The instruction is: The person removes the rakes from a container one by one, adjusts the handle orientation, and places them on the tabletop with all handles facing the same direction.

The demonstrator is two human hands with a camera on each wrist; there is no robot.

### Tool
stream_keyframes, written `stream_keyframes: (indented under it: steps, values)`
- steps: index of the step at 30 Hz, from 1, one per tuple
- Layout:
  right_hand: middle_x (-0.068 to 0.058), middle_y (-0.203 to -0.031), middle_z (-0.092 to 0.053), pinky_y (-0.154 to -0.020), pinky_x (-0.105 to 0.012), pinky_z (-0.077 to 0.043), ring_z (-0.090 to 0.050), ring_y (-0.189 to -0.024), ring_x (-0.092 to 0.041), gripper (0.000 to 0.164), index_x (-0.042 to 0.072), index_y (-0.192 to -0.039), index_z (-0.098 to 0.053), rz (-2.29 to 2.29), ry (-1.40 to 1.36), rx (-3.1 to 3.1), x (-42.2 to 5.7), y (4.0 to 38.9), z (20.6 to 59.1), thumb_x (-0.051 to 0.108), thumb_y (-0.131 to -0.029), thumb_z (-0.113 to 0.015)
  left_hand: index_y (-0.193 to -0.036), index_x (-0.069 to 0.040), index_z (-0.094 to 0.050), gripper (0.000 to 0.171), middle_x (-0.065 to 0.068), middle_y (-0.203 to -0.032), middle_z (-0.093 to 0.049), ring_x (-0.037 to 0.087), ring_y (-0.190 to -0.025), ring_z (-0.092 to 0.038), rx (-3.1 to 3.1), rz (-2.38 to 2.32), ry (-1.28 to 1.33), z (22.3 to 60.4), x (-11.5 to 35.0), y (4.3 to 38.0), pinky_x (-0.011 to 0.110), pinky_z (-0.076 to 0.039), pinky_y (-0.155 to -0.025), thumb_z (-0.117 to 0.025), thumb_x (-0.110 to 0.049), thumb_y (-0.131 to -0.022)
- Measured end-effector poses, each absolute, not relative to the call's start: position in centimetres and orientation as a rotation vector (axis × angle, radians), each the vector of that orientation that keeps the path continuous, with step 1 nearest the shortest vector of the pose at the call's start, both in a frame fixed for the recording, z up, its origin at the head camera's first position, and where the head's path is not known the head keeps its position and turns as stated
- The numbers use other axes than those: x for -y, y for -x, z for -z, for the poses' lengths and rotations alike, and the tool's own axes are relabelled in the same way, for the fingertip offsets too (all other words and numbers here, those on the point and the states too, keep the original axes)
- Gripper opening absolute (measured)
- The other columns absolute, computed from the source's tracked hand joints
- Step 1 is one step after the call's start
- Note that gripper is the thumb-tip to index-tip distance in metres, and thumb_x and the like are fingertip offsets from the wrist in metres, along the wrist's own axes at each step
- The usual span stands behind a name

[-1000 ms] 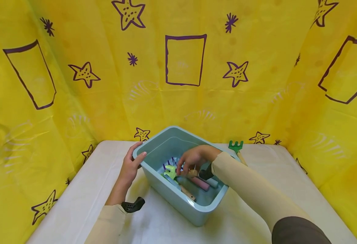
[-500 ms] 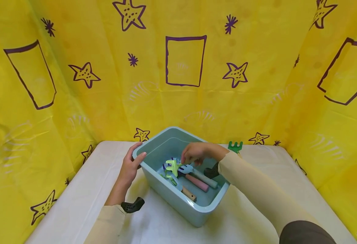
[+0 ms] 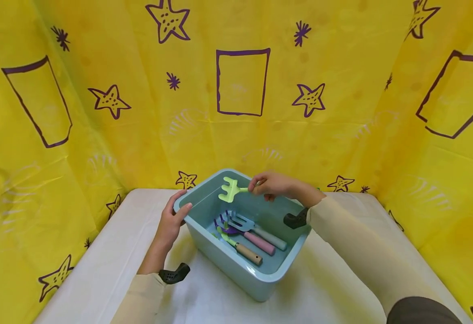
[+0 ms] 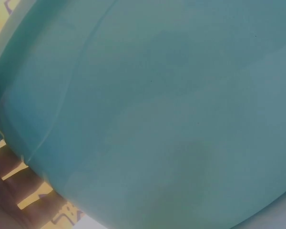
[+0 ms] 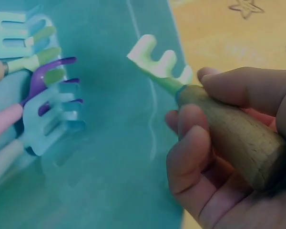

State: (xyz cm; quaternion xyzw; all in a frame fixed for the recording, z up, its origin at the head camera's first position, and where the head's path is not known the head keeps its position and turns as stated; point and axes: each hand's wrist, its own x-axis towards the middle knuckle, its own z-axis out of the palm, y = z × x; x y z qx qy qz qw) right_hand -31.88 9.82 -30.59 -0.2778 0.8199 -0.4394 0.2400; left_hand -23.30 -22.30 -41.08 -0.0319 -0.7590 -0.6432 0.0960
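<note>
My right hand pinches the wooden handle of a light green toy hand rake. It holds the rake raised level with the far rim of a blue-green plastic bin, tines pointing left. My left hand grips the bin's left corner, thumb over the rim and fingers along the outside. Inside the bin lie several small garden tools: a light blue fork with a pale handle, a purple fork with a pink handle, and another light green tool with a wooden handle.
The bin stands at an angle on a white-covered table. Yellow cloth walls with purple drawings close in the back and sides. Behind my right forearm, a bit of a green tool peeks out on the table.
My right hand has lifted the light green hand rake from among the tools, up and back to rim height. The left hand keeps its grip on the bin.
</note>
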Motion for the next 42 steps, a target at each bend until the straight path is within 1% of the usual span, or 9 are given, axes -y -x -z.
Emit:
stream_keyframes:
  steps: [3,6,9,13,16,21,27,32,42]
  values:
    - [-0.014,-0.093,-0.06,-0.062,-0.036,-0.051,-0.056,-0.069,-0.03,0.021,-0.001,-0.114,-0.063,1.258,0.757,-2.262,-11.0,31.9,30.0,0.008,-0.096,-0.057,-0.148,-0.023,-0.035,0.055,0.014,-0.146,-0.041,0.039,-0.127,-0.045,2.251,1.892,0.089,41.1,22.3,23.3,0.058,-0.039,-0.099,-0.056,-0.033,-0.098]
    - [-0.02,-0.1,-0.06,-0.067,-0.039,-0.051,-0.058,-0.079,-0.036,0.025,-0.004,-0.118,-0.061,1.315,0.744,-2.261,-12.3,31.9,29.5,0.009,-0.097,-0.056,-0.148,-0.022,-0.035,0.055,0.014,-0.145,-0.042,0.039,-0.126,-0.046,2.251,1.874,0.089,41.2,22.2,23.4,0.058,-0.04,-0.099,-0.056,-0.033,-0.098]
    - [-0.021,-0.105,-0.058,-0.069,-0.039,-0.05,-0.057,-0.084,-0.04,0.024,-0.003,-0.117,-0.061,1.375,0.745,-2.259,-13.6,32.1,29.4,0.01,-0.098,-0.056,-0.148,-0.022,-0.035,0.055,0.014,-0.145,-0.042,0.039,-0.126,-0.046,2.252,1.873,0.093,41.2,22.3,23.4,0.057,-0.04,-0.098,-0.056,-0.033,-0.098]
    - [-0.016,-0.099,-0.06,-0.067,-0.035,-0.049,-0.058,-0.086,-0.041,0.02,0.002,-0.113,-0.064,1.435,0.723,-2.288,-15.0,31.9,29.5,0.012,-0.098,-0.058,-0.148,-0.024,-0.035,0.055,0.012,-0.145,-0.042,0.038,-0.127,-0.046,2.256,1.887,0.087,41.2,22.4,23.4,0.055,-0.041,-0.099,-0.056,-0.034,-0.098]
    - [-0.016,-0.096,-0.061,-0.066,-0.033,-0.049,-0.058,-0.082,-0.038,0.018,0.003,-0.112,-0.065,1.465,0.696,-2.317,-15.9,31.5,29.8,0.012,-0.097,-0.059,-0.148,-0.025,-0.035,0.055,0.011,-0.145,-0.042,0.037,-0.127,-0.046,2.26,1.89,0.078,41.3,22.4,23.4,0.055,-0.041,-0.099,-0.056,-0.034,-0.098]
    - [-0.015,-0.098,-0.061,-0.069,-0.034,-0.051,-0.056,-0.073,-0.027,0.022,-0.001,-0.116,-0.061,1.564,0.606,-2.361,-17.2,31.1,30.4,0.011,-0.099,-0.055,-0.147,-0.026,-0.036,0.054,0.01,-0.145,-0.042,0.037,-0.127,-0.045,2.263,1.892,0.072,41.2,22.4,23.4,0.055,-0.041,-0.099,-0.056,-0.034,-0.098]
    - [-0.016,-0.105,-0.057,-0.076,-0.033,-0.053,-0.058,-0.077,-0.027,0.033,0.002,-0.128,-0.054,1.669,0.395,-2.412,-18.6,30.8,31.2,0.018,-0.099,-0.058,-0.148,-0.025,-0.035,0.055,0.011,-0.146,-0.041,0.037,-0.128,-0.044,2.26,1.894,0.073,41.1,22.2,23.2,0.057,-0.039,-0.1,-0.056,-0.034,-0.098]
    - [-0.019,-0.116,-0.056,-0.078,-0.03,-0.054,-0.059,-0.077,-0.024,0.041,0.003,-0.134,-0.048,1.741,0.235,-2.427,-19.9,30.5,32.0,0.019,-0.098,-0.059,-0.148,-0.025,-0.036,0.054,0.011,-0.146,-0.041,0.037,-0.128,-0.045,2.256,1.885,0.077,41.0,22.3,23.3,0.056,-0.04,-0.099,-0.055,-0.032,-0.099]
    - [-0.021,-0.112,-0.05,-0.076,-0.024,-0.055,-0.062,-0.076,-0.016,0.049,-0.003,-0.137,-0.041,1.853,0.088,-2.475,-23.2,29.5,34.2,0.022,-0.099,-0.057,-0.149,-0.023,-0.035,0.056,0.012,-0.147,-0.04,0.037,-0.128,-0.044,2.259,1.89,0.083,41.1,22.3,23.3,0.057,-0.039,-0.1,-0.056,-0.032,-0.099]
